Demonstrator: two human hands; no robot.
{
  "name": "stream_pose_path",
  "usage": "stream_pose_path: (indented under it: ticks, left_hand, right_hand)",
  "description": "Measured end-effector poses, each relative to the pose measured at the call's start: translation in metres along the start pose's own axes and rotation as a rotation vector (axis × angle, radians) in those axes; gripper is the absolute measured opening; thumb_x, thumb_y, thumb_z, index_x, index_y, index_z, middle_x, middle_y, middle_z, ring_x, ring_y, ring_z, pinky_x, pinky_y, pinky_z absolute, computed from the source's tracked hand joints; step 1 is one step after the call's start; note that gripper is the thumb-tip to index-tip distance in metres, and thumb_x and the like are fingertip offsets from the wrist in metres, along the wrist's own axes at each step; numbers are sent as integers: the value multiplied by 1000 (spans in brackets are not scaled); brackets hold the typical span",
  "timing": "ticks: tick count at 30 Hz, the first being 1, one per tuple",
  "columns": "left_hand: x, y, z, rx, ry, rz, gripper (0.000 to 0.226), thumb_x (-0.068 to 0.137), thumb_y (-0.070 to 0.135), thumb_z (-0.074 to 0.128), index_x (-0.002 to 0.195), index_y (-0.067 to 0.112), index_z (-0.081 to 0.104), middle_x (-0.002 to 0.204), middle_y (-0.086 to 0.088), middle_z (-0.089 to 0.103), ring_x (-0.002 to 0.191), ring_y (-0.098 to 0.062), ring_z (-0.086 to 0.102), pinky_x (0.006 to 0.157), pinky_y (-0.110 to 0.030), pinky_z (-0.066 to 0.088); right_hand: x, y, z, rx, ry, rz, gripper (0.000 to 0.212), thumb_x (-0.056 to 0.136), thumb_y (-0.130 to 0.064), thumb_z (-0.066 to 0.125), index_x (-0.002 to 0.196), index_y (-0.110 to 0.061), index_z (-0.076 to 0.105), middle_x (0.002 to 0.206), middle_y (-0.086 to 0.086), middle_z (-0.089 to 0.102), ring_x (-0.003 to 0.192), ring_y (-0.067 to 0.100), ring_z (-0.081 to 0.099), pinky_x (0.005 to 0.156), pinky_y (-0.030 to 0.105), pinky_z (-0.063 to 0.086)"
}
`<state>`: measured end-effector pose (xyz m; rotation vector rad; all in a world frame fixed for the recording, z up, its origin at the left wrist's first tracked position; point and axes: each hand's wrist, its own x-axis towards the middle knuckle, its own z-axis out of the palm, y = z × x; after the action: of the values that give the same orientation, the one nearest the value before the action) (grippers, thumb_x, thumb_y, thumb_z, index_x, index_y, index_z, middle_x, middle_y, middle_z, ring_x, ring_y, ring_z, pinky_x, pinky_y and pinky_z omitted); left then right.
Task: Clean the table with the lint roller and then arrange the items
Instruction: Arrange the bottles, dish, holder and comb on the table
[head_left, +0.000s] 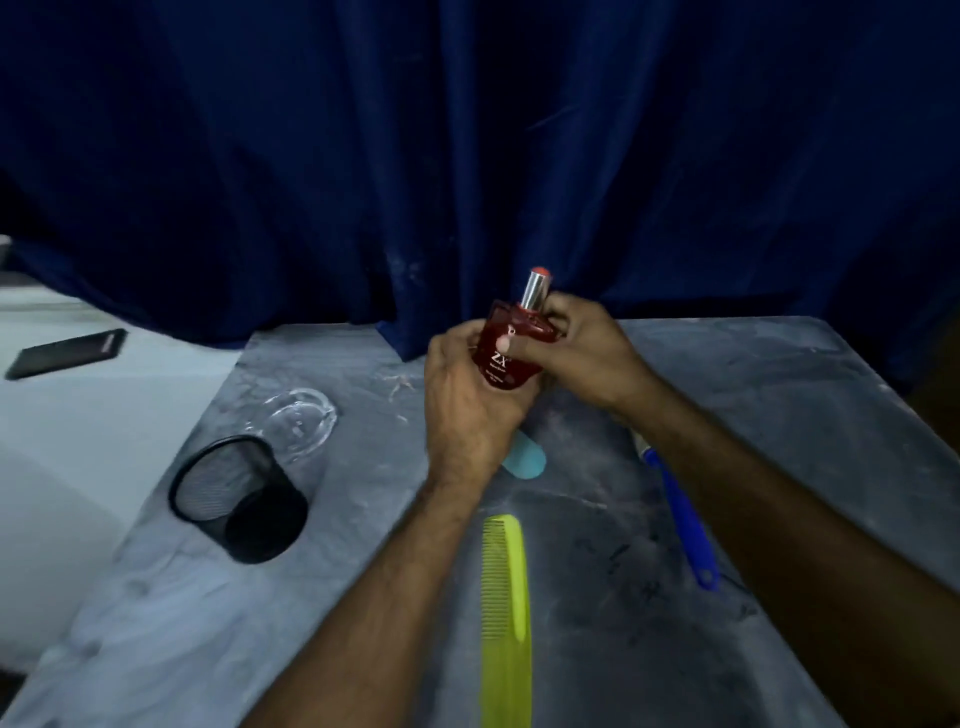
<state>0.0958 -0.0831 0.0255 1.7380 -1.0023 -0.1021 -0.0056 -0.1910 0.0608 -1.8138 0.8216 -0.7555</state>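
Observation:
A dark red perfume bottle (511, 351) with a silver neck and red tip is held upright above the grey table (753, 405). My left hand (467, 405) grips its lower body from the left. My right hand (582, 353) grips its upper part, thumb across the front. A blue handle (685, 519), perhaps the lint roller's, lies on the table partly under my right forearm; its head is hidden. A yellow-green comb (506, 613) lies lengthwise near me. A light blue object (527, 457) pokes out from beneath my left hand.
A black mesh cup (239, 499) lies tipped on its side at the left. Behind it sits a clear glass dish (301, 415). A dark phone (67, 353) rests on a white surface at far left. Blue curtain (467, 156) hangs behind the table.

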Motion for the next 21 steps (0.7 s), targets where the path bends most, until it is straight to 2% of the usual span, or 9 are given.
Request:
stream_pose_path:
  ticks: [2,4,8,9,11,13,16,21]
  left_hand:
    - [-10,-8,-17,-13,62,-4,70,72,36,93,132,19,61,117,13,55,117,-19,62,103,-41,55]
    - [-18,-20,-31,-27,83,-22,72,73,33,95,134,18,60,117,18,51,120,-18,61,104,-38,55]
    - [-24,-47,-57,-31,55,-65,82,73,29,94,143,18,54,134,3,54,122,-11,59,104,-18,49]
    - [-23,-54,-61,-34,54,-69,77,75,23,92,143,18,55,135,2,56,124,-12,60,107,-21,50]
    - [-21,-66,-67,-63,66,-98,67,79,7,80,140,18,57,135,0,61,127,-19,61,113,-39,52]
    - [-19,-74,-71,-161,76,-157,64,75,-2,64,136,16,60,134,-6,66,127,-26,63,113,-51,52]
    - [-17,-87,-71,-310,66,-253,70,66,-1,49,133,18,59,133,-13,69,126,-31,67,114,-56,50]
    - [-16,-92,-76,-377,74,-339,68,69,0,51,136,10,60,130,-14,71,122,-31,69,112,-56,52]
  right_hand:
    - [-5,-5,22,-44,-30,-52,38,73,-29,86,103,-15,70,97,5,79,94,23,76,91,52,60]
    - [-9,-7,40,-27,-75,-62,36,71,-29,86,103,-20,71,96,2,79,94,18,77,92,50,60]
    - [-9,-7,76,-35,-106,-92,38,72,-23,85,106,-31,72,97,-5,80,94,11,76,94,46,60]
    - [-8,-7,83,-54,-105,-97,39,73,-21,85,108,-32,71,98,-5,80,95,11,76,95,46,60]
    - [-4,-7,97,-93,-118,-97,42,76,-17,83,114,-29,70,101,-3,79,98,14,75,96,47,59]
    - [-1,-7,110,-148,-137,-88,41,79,-16,82,117,-26,69,105,-1,77,100,17,74,96,47,58]
    - [2,-7,125,-255,-169,-72,42,86,-18,78,125,-25,64,113,0,74,105,18,71,99,45,57]
    - [6,-10,138,-344,-202,-59,45,88,-16,76,131,-21,62,119,4,73,109,21,69,102,45,55]
